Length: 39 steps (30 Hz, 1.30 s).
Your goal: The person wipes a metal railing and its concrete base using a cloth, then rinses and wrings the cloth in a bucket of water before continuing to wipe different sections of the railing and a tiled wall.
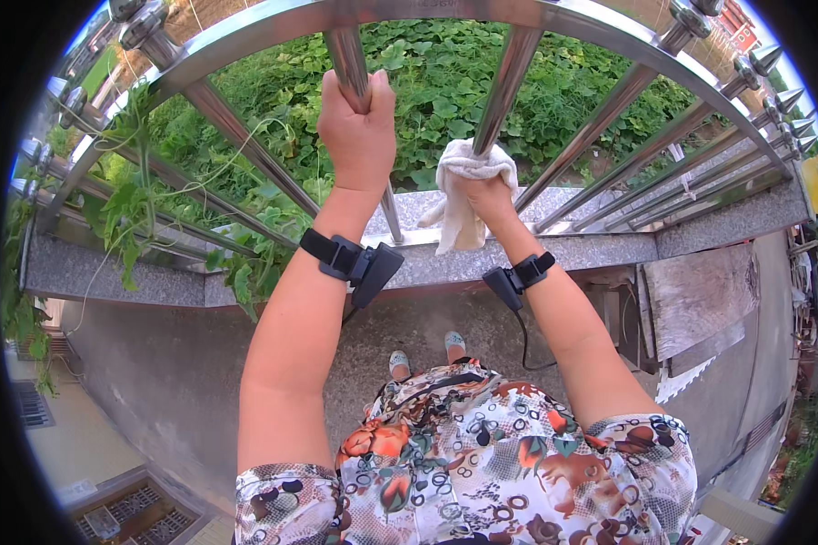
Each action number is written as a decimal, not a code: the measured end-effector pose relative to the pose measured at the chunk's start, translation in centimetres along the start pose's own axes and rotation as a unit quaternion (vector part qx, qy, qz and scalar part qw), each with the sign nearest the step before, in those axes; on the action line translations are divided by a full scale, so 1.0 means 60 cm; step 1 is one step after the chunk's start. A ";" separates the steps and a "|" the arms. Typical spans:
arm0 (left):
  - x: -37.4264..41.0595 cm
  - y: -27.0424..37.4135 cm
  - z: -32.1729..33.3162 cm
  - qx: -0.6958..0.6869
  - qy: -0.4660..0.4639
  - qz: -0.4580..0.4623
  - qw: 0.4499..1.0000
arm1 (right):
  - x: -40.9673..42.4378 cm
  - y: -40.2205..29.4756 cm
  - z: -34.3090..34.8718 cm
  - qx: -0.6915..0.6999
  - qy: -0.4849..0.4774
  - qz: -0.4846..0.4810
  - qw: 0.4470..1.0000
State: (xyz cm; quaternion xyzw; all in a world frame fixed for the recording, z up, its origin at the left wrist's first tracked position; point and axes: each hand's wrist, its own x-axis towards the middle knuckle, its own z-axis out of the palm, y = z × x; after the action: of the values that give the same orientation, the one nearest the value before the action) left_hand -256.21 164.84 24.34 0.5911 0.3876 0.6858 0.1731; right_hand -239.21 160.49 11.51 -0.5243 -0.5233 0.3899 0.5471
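Observation:
My left hand (pixel 358 129) is closed around a shiny metal bar (pixel 347 58) of the fence, just below its curved top rail (pixel 443 9). To the right, my right hand (pixel 482 197) holds a white cloth (pixel 476 163) wrapped around the neighbouring metal bar (pixel 510 82), low down near the stone ledge. The cloth's loose end hangs in front of the ledge, and part of my right hand's fingers is hidden by it. Each of my wrists wears a black strap with a small black device.
A speckled stone ledge (pixel 422 266) carries the bars. Climbing vines (pixel 133 211) hang over the fence at left. Leafy plants (pixel 443 88) grow beyond it. A weathered wooden board (pixel 699 293) stands below the ledge at right. My feet are on a concrete floor (pixel 198 368).

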 end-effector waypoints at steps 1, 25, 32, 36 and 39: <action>-0.002 -0.004 0.001 0.000 0.008 -0.006 1.000 | -0.008 0.019 0.006 0.009 -0.021 0.027 0.999; -0.011 -0.010 -0.013 -0.021 0.025 -0.080 0.996 | -0.062 0.170 -0.055 -0.100 -0.082 0.014 0.991; -0.011 -0.007 -0.023 -0.021 -0.065 -0.059 0.996 | -0.058 -0.155 -0.035 -0.063 -0.037 -0.130 0.989; -0.063 -0.032 -0.051 0.025 -0.119 -0.062 0.991 | -0.016 -0.244 0.019 -0.122 -0.049 -0.181 0.975; -0.122 -0.047 -0.105 0.019 -0.154 -0.119 0.981 | 0.048 -0.251 0.087 -0.376 -0.056 -0.346 0.858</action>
State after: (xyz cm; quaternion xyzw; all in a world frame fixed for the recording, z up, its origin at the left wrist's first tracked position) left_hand -261.03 159.52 17.30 0.6427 0.4364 0.5537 0.2999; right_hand -245.74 161.97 26.29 -0.4527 -0.8075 -0.0226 0.3774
